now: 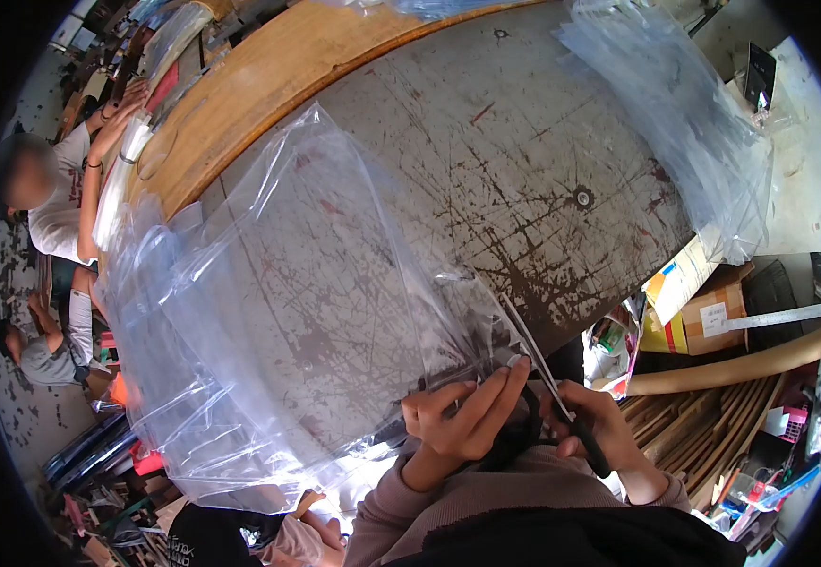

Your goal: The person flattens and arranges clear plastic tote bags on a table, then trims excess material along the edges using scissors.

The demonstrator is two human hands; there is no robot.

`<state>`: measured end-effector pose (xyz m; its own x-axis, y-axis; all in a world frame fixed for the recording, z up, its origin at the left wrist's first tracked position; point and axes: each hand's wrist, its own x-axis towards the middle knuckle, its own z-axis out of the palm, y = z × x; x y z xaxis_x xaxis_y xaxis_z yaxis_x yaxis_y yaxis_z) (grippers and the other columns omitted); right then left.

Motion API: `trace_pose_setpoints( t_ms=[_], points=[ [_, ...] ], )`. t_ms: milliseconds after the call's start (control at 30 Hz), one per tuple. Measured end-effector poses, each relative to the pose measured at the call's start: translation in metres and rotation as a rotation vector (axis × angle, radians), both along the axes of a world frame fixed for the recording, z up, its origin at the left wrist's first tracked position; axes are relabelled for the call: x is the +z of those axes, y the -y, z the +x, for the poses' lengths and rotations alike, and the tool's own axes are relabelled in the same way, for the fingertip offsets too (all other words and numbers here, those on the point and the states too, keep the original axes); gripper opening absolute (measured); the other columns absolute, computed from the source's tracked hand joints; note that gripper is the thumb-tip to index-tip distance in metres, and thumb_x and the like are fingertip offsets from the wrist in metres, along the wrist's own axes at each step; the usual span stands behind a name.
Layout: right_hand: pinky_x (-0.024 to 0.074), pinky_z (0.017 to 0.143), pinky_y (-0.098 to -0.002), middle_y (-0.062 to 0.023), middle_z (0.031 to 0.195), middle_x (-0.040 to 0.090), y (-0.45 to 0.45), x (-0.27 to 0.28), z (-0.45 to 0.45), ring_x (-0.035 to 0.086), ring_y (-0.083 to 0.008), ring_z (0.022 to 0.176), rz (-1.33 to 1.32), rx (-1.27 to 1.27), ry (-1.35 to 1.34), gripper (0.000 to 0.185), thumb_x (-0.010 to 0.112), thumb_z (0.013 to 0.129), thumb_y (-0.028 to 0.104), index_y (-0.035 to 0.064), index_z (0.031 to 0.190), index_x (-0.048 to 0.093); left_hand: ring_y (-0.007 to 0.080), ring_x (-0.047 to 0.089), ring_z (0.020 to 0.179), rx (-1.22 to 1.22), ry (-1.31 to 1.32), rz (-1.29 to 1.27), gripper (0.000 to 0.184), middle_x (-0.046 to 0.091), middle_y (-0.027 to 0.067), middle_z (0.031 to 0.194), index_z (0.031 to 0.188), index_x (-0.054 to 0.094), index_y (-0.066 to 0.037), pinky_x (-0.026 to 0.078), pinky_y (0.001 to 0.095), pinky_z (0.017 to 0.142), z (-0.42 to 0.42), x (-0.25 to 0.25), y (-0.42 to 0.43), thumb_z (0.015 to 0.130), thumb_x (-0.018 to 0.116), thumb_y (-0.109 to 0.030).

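Note:
A large clear plastic sheet (240,321) spreads over the left part of the scratched grey table (524,142). Its gathered corner is pinched in my left hand (467,411) near the table's front edge. Just to the right, my right hand (599,425) holds black-handled scissors (552,383), their long blades pointing up and left beside the plastic. Whether the blades touch the plastic is hard to tell. The two hands are close together, fingertips of the left beside the scissors.
A pile of clear plastic (684,123) lies at the table's right. A wooden board (269,66) borders the far left edge. Two people are at the left; another person (297,543) is at the bottom left. A cardboard box (713,312) and brown roll (741,364) stand right.

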<state>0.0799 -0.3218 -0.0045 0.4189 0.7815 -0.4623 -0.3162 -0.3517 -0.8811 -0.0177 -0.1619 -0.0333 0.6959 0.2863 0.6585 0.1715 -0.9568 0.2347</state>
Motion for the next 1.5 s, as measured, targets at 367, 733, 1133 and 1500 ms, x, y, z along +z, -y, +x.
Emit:
trace_pose_setpoints(
  t_ms=[367,733,1133,1500],
  points=[
    [0.0404,0.06,-0.0251,-0.0017,0.074,0.05,-0.006,-0.006,0.006,0.049,-0.0098,0.067,0.088,0.022,-0.086,0.065,0.076,0.065,0.053,0.0016,0.098,0.054,0.0038,0.04,0.069,0.011,0.019,0.035,0.023,0.058,-0.0204,0.089,0.094,0.073,-0.025,0.027,0.0222,0.064,-0.002,-0.004,-0.001,0.074,0.062,-0.025],
    [0.039,0.056,-0.0227,-0.0003,0.071,0.052,-0.001,-0.014,0.004,0.049,-0.0089,0.064,0.048,0.022,-0.027,0.067,0.077,0.061,0.058,0.0025,0.092,0.057,0.0095,0.041,0.076,-0.032,-0.047,0.0,0.035,0.056,-0.017,0.089,0.097,0.072,-0.021,0.033,0.0224,0.065,-0.006,0.0,-0.001,0.063,0.072,-0.016],
    [0.04,0.059,-0.0224,-0.0015,0.073,0.057,-0.004,-0.03,0.003,0.052,-0.0076,0.064,0.11,-0.029,-0.025,0.064,0.081,0.063,0.047,0.0023,0.102,0.057,0.0094,0.041,0.074,-0.008,-0.004,0.021,0.034,0.057,-0.017,0.087,0.095,0.072,-0.021,0.033,0.0228,0.063,-0.002,-0.002,-0.002,0.062,0.069,-0.014],
    [0.0384,0.054,-0.0188,0.001,0.071,0.056,0.002,-0.017,0.03,0.049,-0.0037,0.062,0.039,-0.233,0.139,0.063,0.083,0.064,0.037,0.0035,0.107,0.052,0.0075,0.046,0.074,-0.022,-0.038,0.035,0.026,0.06,-0.0139,0.098,0.098,0.072,-0.026,0.034,0.0249,0.066,-0.006,-0.003,-0.001,0.074,0.063,-0.022]
  ],
)
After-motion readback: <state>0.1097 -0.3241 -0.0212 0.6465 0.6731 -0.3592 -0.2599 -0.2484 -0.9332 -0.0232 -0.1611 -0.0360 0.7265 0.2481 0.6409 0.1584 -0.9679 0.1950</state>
